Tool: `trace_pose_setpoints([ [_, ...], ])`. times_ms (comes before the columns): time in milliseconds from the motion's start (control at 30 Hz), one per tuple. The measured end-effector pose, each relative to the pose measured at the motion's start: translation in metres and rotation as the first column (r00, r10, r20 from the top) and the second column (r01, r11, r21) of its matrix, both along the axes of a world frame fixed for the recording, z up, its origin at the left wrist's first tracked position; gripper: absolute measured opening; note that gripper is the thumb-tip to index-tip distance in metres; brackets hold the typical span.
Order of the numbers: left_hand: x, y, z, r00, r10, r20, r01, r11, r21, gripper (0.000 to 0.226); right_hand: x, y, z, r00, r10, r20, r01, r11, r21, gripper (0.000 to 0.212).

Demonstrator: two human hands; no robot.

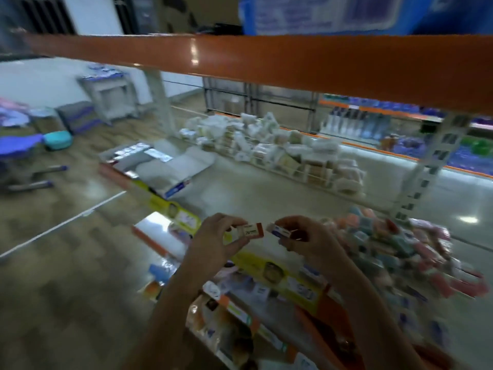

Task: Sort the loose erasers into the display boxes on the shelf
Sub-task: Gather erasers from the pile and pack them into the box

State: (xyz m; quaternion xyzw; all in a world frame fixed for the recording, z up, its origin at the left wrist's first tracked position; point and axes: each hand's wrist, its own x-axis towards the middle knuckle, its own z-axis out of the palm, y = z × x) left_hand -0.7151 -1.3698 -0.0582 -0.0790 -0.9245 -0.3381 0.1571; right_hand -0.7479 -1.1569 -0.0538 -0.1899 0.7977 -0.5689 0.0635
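Note:
My left hand (216, 236) pinches a small white eraser with a red end (249, 231) above the shelf's front edge. Just to its right, my right hand (306, 241) pinches a second eraser with a blue-and-white sleeve (280, 231). The two erasers nearly touch. A heap of loose pink, blue and teal erasers (394, 247) lies on the shelf right of my right hand. Display boxes with yellow fronts (280, 273) stand along the shelf edge below my hands. An open white box (170, 169) sits farther left. The whole view is blurred.
An orange shelf beam (240, 57) crosses overhead. White packaged goods in wire bins (280, 150) line the back of the shelf. A perforated upright post (432, 161) stands at the right. Wood-look floor (66, 263) with stools and a teal case (57, 140) lies to the left.

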Motion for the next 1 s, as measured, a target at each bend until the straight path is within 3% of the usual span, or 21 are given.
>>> trace_pose_setpoints([
  [167,0.023,-0.077,0.010,0.986,0.166,-0.017,-0.166,0.986,0.000,0.033,-0.011,-0.081,0.003,0.992,0.076,-0.105,-0.070,0.996,0.060,0.041],
  [367,0.043,-0.181,0.013,0.958,0.287,-0.005,-0.287,0.955,-0.075,0.028,-0.009,-0.193,0.008,0.982,0.155,-0.104,-0.153,0.988,0.020,0.018],
  [467,0.047,-0.230,0.016,0.950,0.311,0.030,-0.306,0.946,-0.108,0.028,-0.011,-0.246,0.009,0.979,0.184,-0.087,-0.187,0.982,-0.029,0.015],
  [667,0.035,-0.310,0.017,0.940,0.338,0.053,-0.325,0.930,-0.175,0.029,-0.026,-0.329,0.010,0.975,0.185,-0.122,-0.183,0.983,0.024,0.028],
  [1000,-0.038,-0.410,0.007,0.944,0.329,-0.006,-0.327,0.936,-0.129,0.027,-0.098,-0.421,0.004,0.968,0.138,-0.208,-0.105,0.981,0.164,0.016],
])
